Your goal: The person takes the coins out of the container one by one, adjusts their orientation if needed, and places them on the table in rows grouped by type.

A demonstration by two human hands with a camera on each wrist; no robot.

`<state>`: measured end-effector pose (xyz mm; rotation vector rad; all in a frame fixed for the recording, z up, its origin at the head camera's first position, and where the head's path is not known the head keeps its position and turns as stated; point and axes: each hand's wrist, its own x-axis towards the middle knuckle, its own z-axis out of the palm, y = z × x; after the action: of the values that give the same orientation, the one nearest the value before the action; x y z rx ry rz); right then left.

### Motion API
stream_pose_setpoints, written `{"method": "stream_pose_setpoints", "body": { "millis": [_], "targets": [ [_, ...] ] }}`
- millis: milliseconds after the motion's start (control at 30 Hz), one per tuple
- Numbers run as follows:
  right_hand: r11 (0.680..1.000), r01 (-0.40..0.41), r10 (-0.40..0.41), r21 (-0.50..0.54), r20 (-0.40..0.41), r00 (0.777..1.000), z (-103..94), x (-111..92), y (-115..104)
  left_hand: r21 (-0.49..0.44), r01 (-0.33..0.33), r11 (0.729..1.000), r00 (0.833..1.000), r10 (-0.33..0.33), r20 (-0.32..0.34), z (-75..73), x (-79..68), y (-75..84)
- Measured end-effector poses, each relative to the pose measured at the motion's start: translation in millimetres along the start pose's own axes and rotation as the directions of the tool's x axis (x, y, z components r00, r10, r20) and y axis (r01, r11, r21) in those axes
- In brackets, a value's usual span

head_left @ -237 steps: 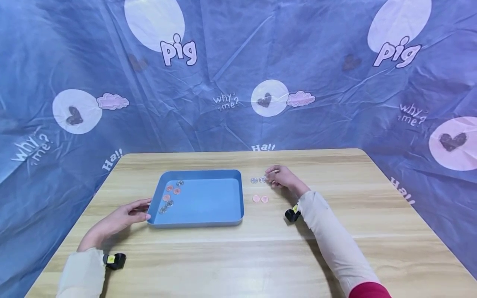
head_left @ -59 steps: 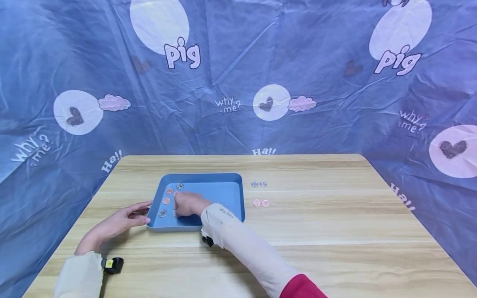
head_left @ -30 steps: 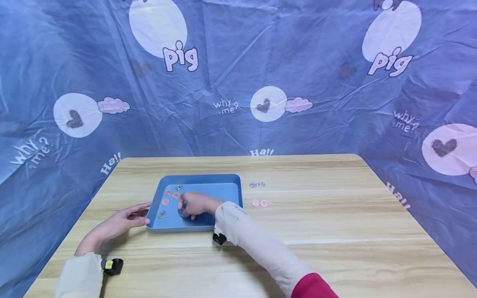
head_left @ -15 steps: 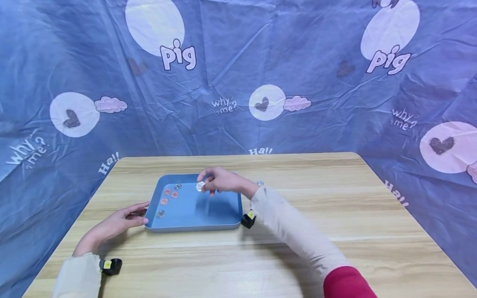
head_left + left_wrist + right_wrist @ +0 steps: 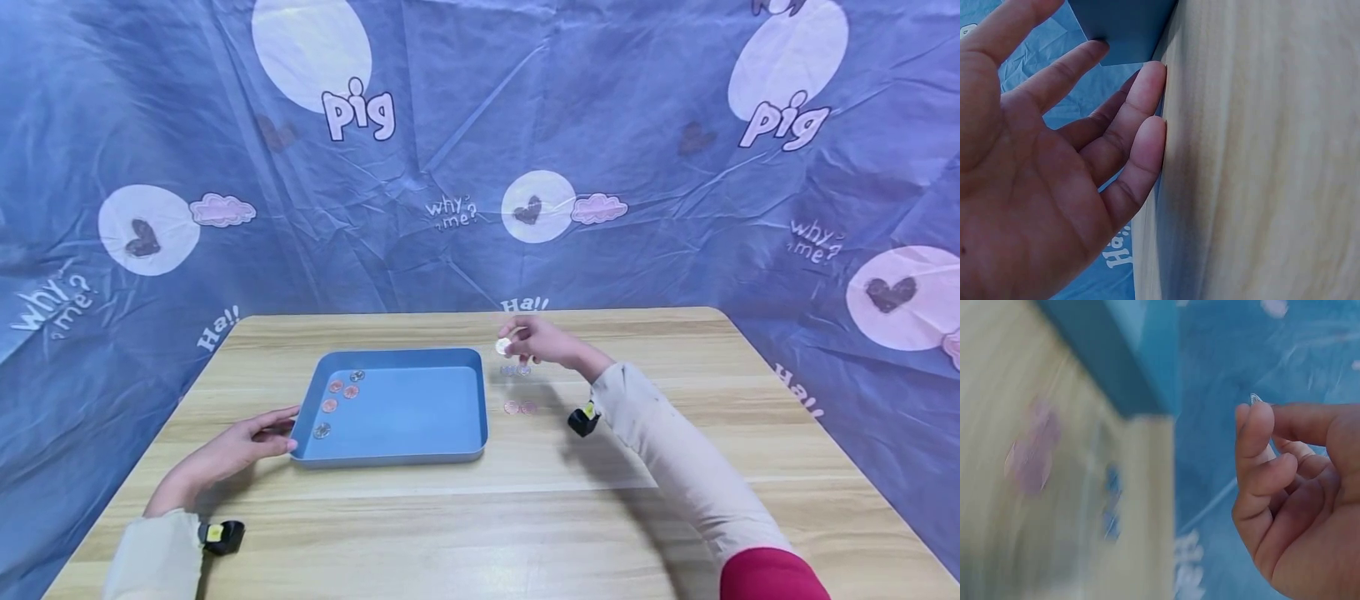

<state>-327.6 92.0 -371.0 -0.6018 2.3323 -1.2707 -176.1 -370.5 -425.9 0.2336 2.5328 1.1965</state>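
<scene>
Raised over the table to the right of the blue tray [image 5: 408, 457], my right hand [image 5: 546, 342] pinches a silver coin [image 5: 503, 346] between thumb and fingertips. Only a sliver of that coin [image 5: 1255, 399] shows in the right wrist view. Just below the hand lie two silver coins [image 5: 523, 370] side by side, with two copper coins [image 5: 512, 407] nearer the front. My left hand [image 5: 236, 450] touches the tray's left side near its front corner, fingers loosely extended. Inside the tray, on its left, are several coins: copper ones [image 5: 351, 392] and silver ones [image 5: 322, 431].
The pale wooden table [image 5: 465, 533] carries the tray left of centre. A blue printed cloth [image 5: 465, 258] hangs behind and at both sides. A small black device is strapped at each wrist.
My right hand took a silver coin from the tray's left part, lifted it and carried it right, past the tray's right wall. My left hand has stayed at the tray.
</scene>
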Motion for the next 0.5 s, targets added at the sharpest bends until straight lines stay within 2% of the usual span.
{"method": "stream_pose_setpoints", "body": {
  "millis": [233, 500],
  "targets": [
    [0.994, -0.112, 0.111, -0.019, -0.042, 0.993, -15.2, -9, 44, -0.010, 0.003, 1.000, 1.000, -0.003, -0.003, 0.1, -0.9, 0.2],
    [0.986, -0.158, 0.162, 0.059, -0.069, 0.984, -15.4, -13, 69, -0.004, 0.012, 1.000, 1.000, -0.012, -0.005, 0.5, -0.9, 1.0]
  ]
}}
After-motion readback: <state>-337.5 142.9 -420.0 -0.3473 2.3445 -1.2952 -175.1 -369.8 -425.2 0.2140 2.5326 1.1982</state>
